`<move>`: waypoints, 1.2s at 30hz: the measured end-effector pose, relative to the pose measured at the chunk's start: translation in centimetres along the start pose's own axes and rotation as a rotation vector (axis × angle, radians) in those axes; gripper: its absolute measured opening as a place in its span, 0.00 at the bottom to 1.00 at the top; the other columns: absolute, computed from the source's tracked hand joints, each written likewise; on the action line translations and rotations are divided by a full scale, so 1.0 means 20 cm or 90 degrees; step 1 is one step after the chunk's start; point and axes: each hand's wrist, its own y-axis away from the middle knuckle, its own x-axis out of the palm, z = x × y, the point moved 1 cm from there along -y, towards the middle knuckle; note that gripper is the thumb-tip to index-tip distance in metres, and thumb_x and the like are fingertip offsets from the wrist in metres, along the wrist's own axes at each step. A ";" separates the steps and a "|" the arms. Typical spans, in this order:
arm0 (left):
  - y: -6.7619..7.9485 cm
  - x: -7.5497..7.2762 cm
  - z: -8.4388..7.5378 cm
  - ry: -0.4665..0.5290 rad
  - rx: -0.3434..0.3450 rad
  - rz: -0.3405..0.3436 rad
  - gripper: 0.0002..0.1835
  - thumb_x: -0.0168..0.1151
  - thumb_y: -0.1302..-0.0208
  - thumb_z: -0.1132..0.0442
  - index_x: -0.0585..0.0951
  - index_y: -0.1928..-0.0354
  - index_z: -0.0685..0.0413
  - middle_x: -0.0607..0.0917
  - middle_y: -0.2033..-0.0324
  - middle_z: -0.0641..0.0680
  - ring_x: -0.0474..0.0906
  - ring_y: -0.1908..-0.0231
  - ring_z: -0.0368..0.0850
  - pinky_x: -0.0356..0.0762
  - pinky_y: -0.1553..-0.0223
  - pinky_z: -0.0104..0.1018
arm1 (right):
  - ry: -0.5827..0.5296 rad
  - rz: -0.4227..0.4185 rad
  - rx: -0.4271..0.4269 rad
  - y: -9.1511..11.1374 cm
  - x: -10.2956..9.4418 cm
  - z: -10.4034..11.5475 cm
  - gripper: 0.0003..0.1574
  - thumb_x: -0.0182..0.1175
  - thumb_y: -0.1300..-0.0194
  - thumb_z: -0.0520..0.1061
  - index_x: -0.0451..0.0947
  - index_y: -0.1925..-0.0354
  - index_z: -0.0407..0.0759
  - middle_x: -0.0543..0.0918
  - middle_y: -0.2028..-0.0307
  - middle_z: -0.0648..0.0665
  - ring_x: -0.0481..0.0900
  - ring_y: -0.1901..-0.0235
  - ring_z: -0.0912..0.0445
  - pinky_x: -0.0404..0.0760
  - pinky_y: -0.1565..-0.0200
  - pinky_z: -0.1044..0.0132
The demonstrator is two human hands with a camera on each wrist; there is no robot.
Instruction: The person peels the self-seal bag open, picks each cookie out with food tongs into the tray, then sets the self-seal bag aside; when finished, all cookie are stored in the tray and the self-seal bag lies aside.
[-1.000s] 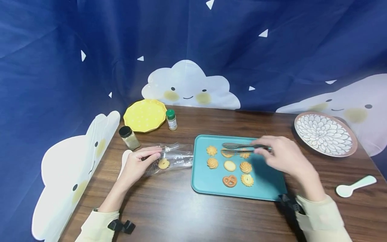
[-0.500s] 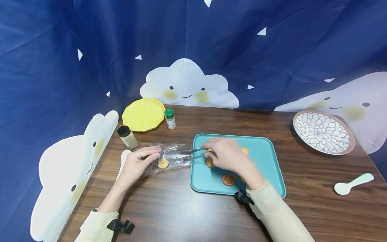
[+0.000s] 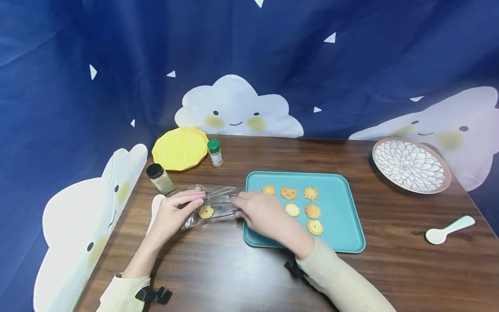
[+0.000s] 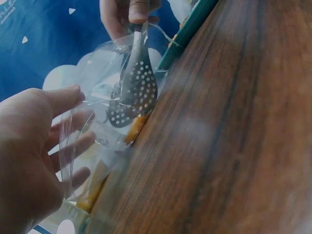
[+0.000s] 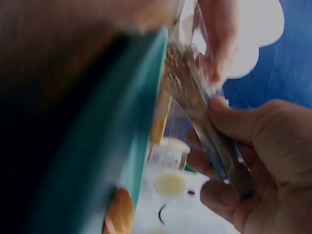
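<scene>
My left hand (image 3: 173, 213) pinches the edge of a clear plastic bag (image 3: 218, 200) lying on the table, thumb on one side of the film and fingers on the other. A flower-shaped cookie (image 3: 205, 212) is inside the bag. My right hand (image 3: 263, 214) grips metal tongs (image 4: 140, 80), whose perforated heads reach into the bag, close to an orange-brown cookie (image 4: 137, 127) in the left wrist view. Under my right forearm is a teal tray (image 3: 341, 208) with several cookies, among them a pretzel cookie (image 3: 288, 193) and a round cookie (image 3: 292, 210); part of the tray is hidden.
Behind the bag stand a black-lidded jar (image 3: 160, 178), a green-capped shaker (image 3: 215, 153) and a yellow plate (image 3: 180, 149). A white spoon (image 3: 154, 210) lies beside my left hand. To the right are a petal-patterned plate (image 3: 411, 165) and a pale green spoon (image 3: 448, 230).
My right hand has moved left from over the tray, bringing the tongs into the bag. The left hand keeps its hold on the bag. The head view has shifted slightly.
</scene>
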 end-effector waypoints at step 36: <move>-0.01 0.02 0.16 0.013 -0.010 -0.009 0.09 0.70 0.35 0.60 0.90 0.54 0.49 0.90 0.49 0.49 0.84 0.40 0.44 0.73 0.37 0.14 | -0.015 0.054 0.252 0.04 -0.12 -0.11 0.02 0.63 0.35 0.49 0.83 0.64 0.55 0.82 0.71 0.55 0.75 0.76 0.57 0.69 0.80 0.63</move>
